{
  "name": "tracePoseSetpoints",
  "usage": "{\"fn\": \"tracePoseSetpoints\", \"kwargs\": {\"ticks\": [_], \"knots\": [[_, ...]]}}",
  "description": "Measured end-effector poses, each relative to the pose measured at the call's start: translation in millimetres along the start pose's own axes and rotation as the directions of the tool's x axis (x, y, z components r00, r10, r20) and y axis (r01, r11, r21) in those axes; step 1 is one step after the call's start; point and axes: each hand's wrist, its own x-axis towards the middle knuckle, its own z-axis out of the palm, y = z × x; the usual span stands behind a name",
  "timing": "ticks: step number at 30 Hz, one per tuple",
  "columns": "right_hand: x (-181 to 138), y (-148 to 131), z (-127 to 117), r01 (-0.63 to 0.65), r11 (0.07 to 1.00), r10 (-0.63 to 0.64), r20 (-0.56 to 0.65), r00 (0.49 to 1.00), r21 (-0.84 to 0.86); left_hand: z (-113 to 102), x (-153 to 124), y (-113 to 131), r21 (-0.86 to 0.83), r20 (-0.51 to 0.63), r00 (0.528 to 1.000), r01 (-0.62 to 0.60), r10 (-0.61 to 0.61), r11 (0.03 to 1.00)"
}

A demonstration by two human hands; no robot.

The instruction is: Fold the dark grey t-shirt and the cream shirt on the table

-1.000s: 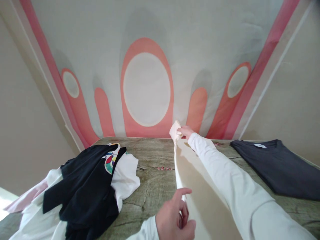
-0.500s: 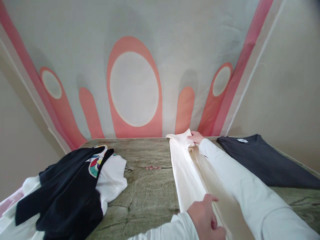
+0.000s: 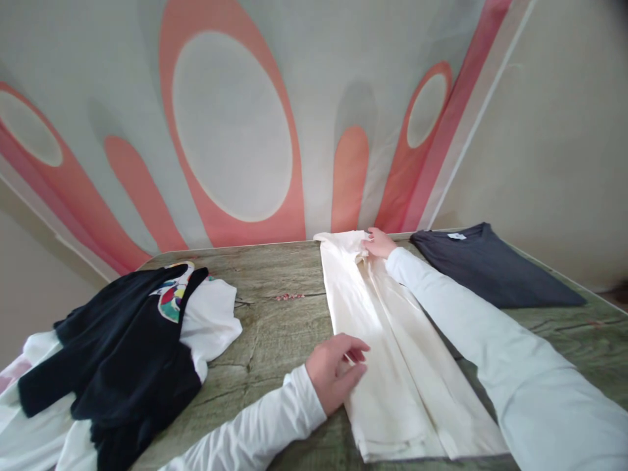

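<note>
A long cream garment [image 3: 387, 366], which looks like trousers, lies lengthwise on the table with its narrow end at the far edge. At that far end my right hand [image 3: 380, 244] has its fingers closed on the cloth, near a small bunched fold. My left hand [image 3: 336, 369] hovers over or beside the garment's left edge, fingers loosely curled and thumb apart, with nothing in it. Whether its fingertips touch the cloth I cannot tell.
A dark grey folded T-shirt [image 3: 495, 271] lies at the right of the wood-patterned table [image 3: 275, 340]. On the left is a heap of clothes with a black garment [image 3: 132, 353] on top and a white garment [image 3: 210, 320] beneath. A pink-patterned wall covering [image 3: 314, 118] rises behind.
My left hand has moved left and away from the garment's middle. The garment's far end lies flatter, and my right hand stays there. The view has tilted, showing the near hem.
</note>
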Motion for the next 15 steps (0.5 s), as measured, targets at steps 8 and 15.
{"fn": "tracePoseSetpoints", "kwargs": {"ticks": [8,15], "knots": [[-119,13,-44,0.362,0.916,-0.317,0.239,0.918,-0.172,5,-52,3,0.173,-0.050,0.998,-0.031,0.041,0.984],[-144,40,-49,0.515,0.810,-0.499,0.130,0.857,-0.282,26,-63,3,0.236,-0.046,0.997,-0.049,0.062,0.971]]}}
